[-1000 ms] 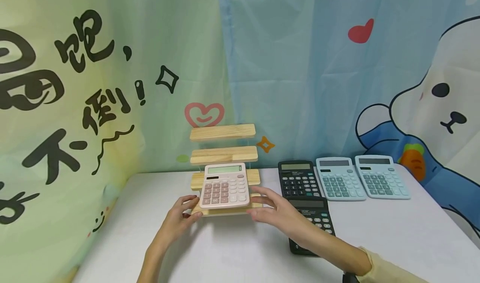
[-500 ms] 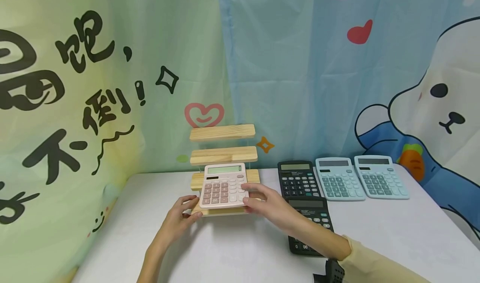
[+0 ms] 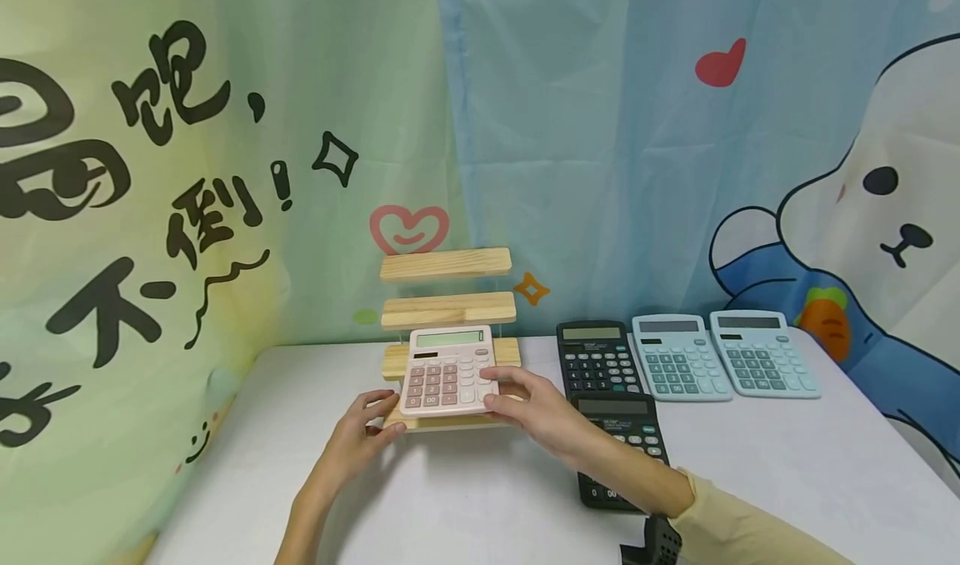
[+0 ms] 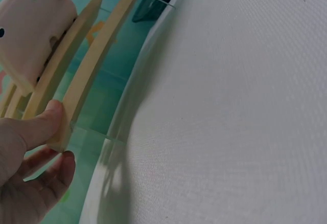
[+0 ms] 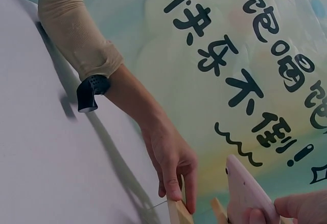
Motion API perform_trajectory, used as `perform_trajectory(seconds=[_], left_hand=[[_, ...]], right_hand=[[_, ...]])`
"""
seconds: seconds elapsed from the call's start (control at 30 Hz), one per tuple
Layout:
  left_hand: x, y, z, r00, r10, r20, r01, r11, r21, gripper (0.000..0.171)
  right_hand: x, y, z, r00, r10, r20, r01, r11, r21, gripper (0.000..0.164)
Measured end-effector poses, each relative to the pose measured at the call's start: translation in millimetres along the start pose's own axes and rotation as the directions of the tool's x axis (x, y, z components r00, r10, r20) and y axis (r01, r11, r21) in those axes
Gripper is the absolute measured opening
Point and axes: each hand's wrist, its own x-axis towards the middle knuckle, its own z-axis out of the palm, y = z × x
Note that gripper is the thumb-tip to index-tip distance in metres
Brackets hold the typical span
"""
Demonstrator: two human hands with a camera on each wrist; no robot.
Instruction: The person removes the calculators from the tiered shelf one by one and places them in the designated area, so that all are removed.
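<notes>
A pink calculator (image 3: pixel 448 372) leans face-up on the lower part of a stepped wooden rack (image 3: pixel 448 308), its display at the top. At the calculator's lower right edge, my right hand (image 3: pixel 536 407) pinches it between thumb and fingers. My left hand (image 3: pixel 360 432) holds the left end of the rack's lowest slat. In the left wrist view, the thumb (image 4: pixel 43 124) lies on that slat (image 4: pixel 94 63) with the fingers beneath it. The calculator's pale back (image 4: pixel 36 24) also shows there. Fingertips of the right hand (image 5: pixel 301 206) grip the calculator (image 5: pixel 248 191) in the right wrist view.
Right of the rack, two black calculators (image 3: pixel 596 357) lie one in front of the other, the front one (image 3: pixel 618 415) partly behind the right forearm. Two light blue calculators (image 3: pixel 681 357) lie beside them on the white table (image 3: pixel 750 465). A printed curtain (image 3: pixel 540 132) hangs behind.
My right hand has moved left from beside the calculator and taken hold of its right edge. The left hand and the calculator have stayed in place.
</notes>
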Motion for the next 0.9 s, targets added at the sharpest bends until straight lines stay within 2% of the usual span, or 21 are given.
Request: perform_trajectory(seconds=[0.4,0.9], left_hand=[[0.7,0.0,-0.1,1.0,-0.002,-0.003,0.002,1.0,0.007,0.049],[0.2,0.4,-1.0,1.0,-0.015,0.005,0.015,1.0,-0.007,0.049]], right_hand=[[1.5,2.1,1.6,0.999,0.008,-0.036,-0.008,1.0,0.003,0.048],[-4.9,2.3,0.8,1.0,-0.007,0.007,0.007,0.994,0.109,0.051]])
